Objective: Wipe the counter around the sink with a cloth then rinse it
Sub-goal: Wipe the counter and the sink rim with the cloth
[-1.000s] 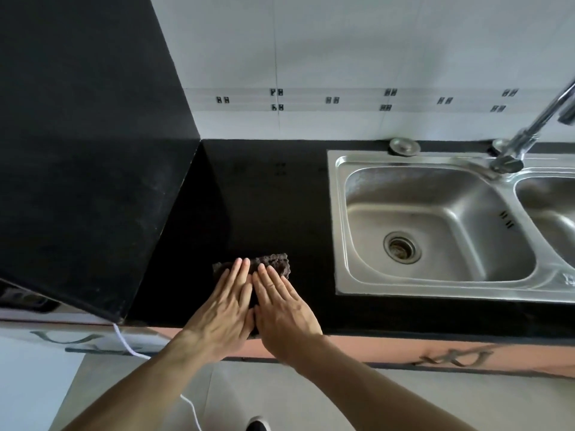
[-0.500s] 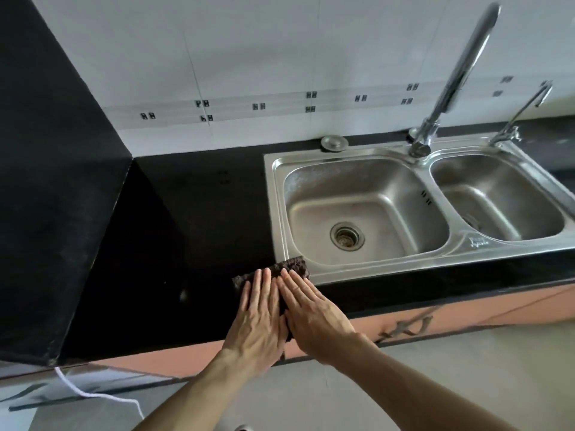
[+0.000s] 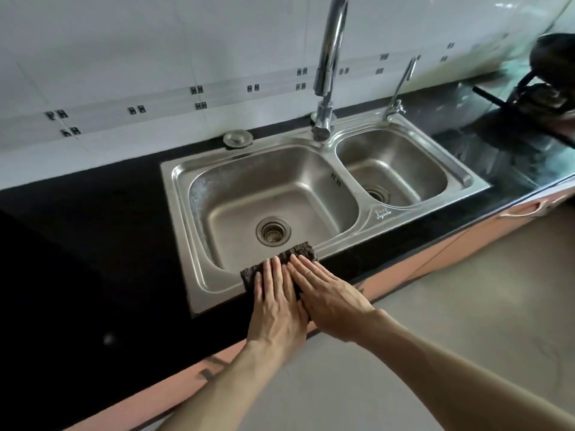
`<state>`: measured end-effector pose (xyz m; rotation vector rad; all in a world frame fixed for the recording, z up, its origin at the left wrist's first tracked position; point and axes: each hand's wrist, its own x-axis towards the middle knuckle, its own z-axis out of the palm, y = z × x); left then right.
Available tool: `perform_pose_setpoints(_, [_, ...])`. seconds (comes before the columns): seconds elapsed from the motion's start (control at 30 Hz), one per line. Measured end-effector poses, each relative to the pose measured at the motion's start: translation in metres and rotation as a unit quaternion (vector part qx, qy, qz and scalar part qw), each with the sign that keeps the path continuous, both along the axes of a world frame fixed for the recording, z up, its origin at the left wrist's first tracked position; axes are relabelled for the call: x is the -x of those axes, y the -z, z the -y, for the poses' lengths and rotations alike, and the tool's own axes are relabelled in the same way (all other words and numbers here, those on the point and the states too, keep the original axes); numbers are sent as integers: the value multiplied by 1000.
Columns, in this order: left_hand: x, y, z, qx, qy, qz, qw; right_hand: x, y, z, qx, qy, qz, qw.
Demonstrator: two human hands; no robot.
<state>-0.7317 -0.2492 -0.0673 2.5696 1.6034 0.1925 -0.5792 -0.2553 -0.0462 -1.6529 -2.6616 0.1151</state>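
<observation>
The left hand [image 3: 277, 309] and right hand [image 3: 329, 300], fingers straight and pressing, have slid the nubbly dark cloth [image 3: 298, 251] beneath them from the glossy black counter [image 3: 109, 244] onto the brushed-steel sink rim [image 3: 211, 293].

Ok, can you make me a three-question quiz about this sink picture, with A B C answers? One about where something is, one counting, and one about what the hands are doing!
1. Where on the sink is the cloth?
A. back rim
B. front rim
C. right rim

2. How many basins has it?
A. one
B. three
C. two

3. The left hand and right hand are:
A. flat on the cloth
B. in fists
C. lifted apart

Answers: B, it lies on the near edge; C, two sit side by side; A, both lie spread on it.
</observation>
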Motion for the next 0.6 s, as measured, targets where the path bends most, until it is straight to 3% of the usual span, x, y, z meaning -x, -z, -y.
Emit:
perform_pose_setpoints(0.17, [-46, 0, -10, 8, -4, 28, 1000, -45, -1, -12, 48, 20, -10, 999])
perform_pose_setpoints(0.6, [-138, 0, -20, 10, -22, 33, 999, -140, -3, -28, 69, -6, -41, 997])
